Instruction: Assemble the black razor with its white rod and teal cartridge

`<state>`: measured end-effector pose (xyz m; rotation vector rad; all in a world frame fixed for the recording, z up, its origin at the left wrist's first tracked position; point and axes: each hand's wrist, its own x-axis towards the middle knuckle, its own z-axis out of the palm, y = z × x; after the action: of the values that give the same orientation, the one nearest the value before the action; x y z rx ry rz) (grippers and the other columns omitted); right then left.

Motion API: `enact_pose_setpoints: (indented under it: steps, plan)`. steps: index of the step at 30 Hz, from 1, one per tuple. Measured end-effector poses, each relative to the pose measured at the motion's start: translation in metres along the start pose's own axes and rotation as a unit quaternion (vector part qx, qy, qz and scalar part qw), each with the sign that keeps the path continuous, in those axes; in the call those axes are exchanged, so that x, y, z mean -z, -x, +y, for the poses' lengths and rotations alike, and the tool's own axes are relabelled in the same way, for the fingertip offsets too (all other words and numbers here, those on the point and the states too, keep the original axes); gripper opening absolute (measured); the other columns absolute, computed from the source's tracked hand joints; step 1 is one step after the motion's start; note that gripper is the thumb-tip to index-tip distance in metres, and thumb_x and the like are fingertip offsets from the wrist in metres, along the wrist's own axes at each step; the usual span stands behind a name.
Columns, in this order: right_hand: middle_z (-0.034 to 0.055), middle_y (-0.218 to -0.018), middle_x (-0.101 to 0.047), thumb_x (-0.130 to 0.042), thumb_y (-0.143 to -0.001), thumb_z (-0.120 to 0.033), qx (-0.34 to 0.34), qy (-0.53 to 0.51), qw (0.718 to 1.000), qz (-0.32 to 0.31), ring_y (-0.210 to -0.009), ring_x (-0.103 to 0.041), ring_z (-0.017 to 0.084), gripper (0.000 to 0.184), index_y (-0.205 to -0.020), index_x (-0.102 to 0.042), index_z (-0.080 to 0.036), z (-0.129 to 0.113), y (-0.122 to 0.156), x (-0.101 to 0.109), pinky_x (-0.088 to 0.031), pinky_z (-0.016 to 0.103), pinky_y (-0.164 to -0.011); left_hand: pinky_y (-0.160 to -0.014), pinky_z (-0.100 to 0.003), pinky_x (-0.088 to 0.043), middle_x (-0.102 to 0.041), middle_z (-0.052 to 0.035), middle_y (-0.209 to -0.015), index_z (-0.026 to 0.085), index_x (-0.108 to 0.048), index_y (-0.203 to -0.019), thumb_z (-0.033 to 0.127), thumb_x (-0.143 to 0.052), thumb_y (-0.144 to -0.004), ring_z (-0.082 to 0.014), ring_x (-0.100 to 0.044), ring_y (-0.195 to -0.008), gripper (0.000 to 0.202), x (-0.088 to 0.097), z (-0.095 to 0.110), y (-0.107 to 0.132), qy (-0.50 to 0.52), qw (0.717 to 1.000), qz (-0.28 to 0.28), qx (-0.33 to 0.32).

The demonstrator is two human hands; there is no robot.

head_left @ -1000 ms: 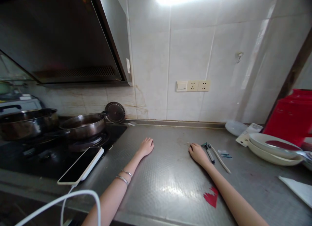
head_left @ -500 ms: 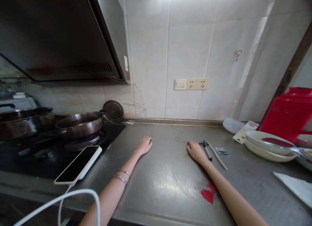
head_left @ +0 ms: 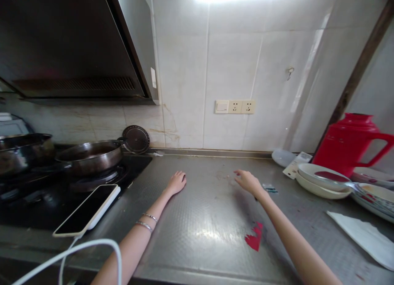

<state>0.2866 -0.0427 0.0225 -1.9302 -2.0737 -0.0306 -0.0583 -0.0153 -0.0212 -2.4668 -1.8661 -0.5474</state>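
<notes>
My left hand (head_left: pixel 177 182) rests palm down on the steel counter (head_left: pixel 203 207), its fingers loosely bent with nothing in them. Two silver bangles circle that wrist. Over the counter to the right, my right hand (head_left: pixel 247 181) is raised a little, fingers apart and pointing left, and I see nothing in its grasp. A small dark tip (head_left: pixel 256 199) shows under the right wrist; the rest of that thing is hidden by the arm. Just beyond the wrist lies a small clear packet with dark green strips (head_left: pixel 270 188). Nearer me is a torn red patch (head_left: pixel 254 237).
At left, a phone (head_left: pixel 88 211) with a white cable lies by the hob, where a pan (head_left: pixel 92 158) and a pot (head_left: pixel 27 153) stand. To the right are stacked dishes (head_left: pixel 320 190), a red thermos jug (head_left: pixel 344 141) and white paper (head_left: pixel 363 238).
My right hand has lifted off the counter and its fingers have spread. A pen-like tool and pale cord beside it are now mostly covered by my arm. The view has turned slightly right.
</notes>
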Motion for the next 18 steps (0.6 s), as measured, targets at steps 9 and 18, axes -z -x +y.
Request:
enact_pose_setpoints:
  steps: [9, 18]
  plan:
    - [0.0124, -0.055, -0.065, -0.049, -0.073, -0.021, -0.084, 0.003, 0.991, -0.106, -0.052, -0.063, 0.02, 0.019, -0.064, -0.065, -0.013, 0.043, 0.024, 0.034, -0.041, 0.026, -0.05, -0.104, -0.037, -0.029, -0.049, -0.009, -0.13, 0.017, -0.053, -0.116, 0.028, -0.034, -0.087, -0.0235, -0.037, -0.125, 0.037, -0.001, 0.0, 0.001, -0.01, 1.0, 0.006, 0.001]
    - [0.0194, -0.074, -0.068, -0.044, -0.077, -0.019, -0.117, 0.039, 0.975, -0.186, -0.052, -0.064, 0.02, 0.025, -0.078, -0.065, -0.005, 0.037, 0.031, 0.014, -0.045, 0.027, -0.05, -0.104, -0.037, -0.028, -0.047, -0.0102, -0.131, 0.015, -0.053, -0.117, 0.027, -0.035, -0.087, -0.0242, -0.037, -0.126, 0.038, -0.002, -0.001, 0.0, -0.013, 1.0, 0.006, 0.002]
